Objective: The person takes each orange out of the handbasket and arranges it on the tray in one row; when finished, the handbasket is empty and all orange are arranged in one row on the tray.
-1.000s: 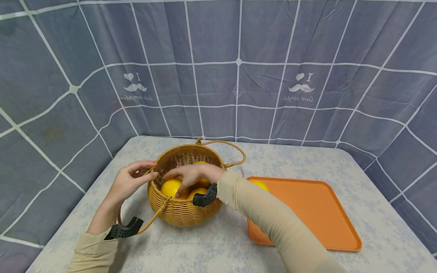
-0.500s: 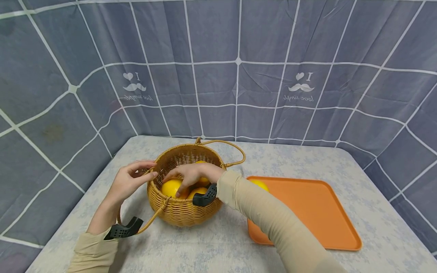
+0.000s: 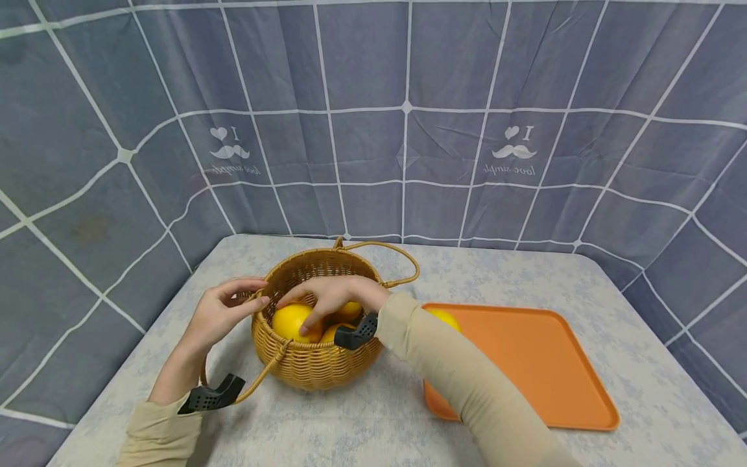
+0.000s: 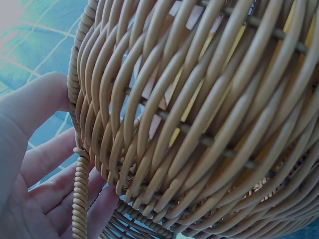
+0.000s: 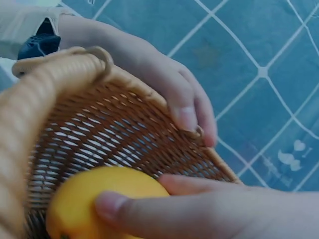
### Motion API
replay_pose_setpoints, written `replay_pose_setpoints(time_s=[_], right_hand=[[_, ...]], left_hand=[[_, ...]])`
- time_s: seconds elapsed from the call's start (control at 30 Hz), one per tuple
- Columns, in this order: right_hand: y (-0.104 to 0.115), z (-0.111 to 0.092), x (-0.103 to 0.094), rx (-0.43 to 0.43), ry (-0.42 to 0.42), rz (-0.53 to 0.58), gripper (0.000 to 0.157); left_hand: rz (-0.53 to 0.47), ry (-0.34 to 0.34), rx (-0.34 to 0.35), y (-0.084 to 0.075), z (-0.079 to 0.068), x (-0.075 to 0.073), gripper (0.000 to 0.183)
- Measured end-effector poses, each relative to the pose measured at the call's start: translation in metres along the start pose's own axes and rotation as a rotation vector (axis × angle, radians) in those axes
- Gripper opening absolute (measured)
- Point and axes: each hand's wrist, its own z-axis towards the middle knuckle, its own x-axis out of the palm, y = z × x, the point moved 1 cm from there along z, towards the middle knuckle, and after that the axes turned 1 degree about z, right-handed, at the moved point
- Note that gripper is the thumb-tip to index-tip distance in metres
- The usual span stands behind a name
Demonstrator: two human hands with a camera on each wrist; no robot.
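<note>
A round wicker basket [image 3: 318, 371] stands on the left part of the table with several yellow fruits inside. My left hand [image 3: 218, 312] holds its left rim, the thumb and fingertips at the edge; the left wrist view shows the thumb [image 4: 42, 97] against the woven wall [image 4: 164, 119]. Reaching in over the right rim, my right hand [image 3: 334, 295] grips a smooth, rounded yellow fruit [image 3: 288, 319]. In the right wrist view its thumb [image 5: 112, 204] lies across this fruit [image 5: 84, 194], which covers some of the fingers. Two more yellow fruits show partly under the right hand.
An orange tray [image 3: 543, 363] lies to the right, partly behind the right sleeve [image 3: 461, 363]. One yellow fruit [image 3: 445, 318] shows at its left end. A wicker handle [image 3: 408, 259] sticks out at the basket's back right, another handle [image 3: 262, 376] at the front left.
My right hand has risen slightly inside the basket, and the fruit in its grip has shifted a little up and left. The left hand stays at the rim.
</note>
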Motion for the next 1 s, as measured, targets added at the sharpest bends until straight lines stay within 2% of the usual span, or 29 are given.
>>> replay_pose_setpoints(time_s=[0.27,0.5,0.7,1.0], right_hand=[[-0.009,-0.017,-0.011,-0.088,-0.049,0.065,0.064],[-0.01,-0.029,-0.016,-0.212,-0.081,0.126,0.064],[-0.01,-0.04,-0.021,-0.238,-0.133,0.154,0.064],[-0.015,-0.058,-0.022,-0.3,-0.182,0.27,0.064]], left_hand=[[0.005,-0.004,0.0,0.0,-0.001,-0.001,0.036],[0.007,-0.003,-0.006,0.001,-0.001,-0.003,0.036],[0.003,-0.007,-0.003,0.001,-0.001,-0.002,0.036],[0.001,-0.013,0.013,0.0,0.001,0.0,0.035]])
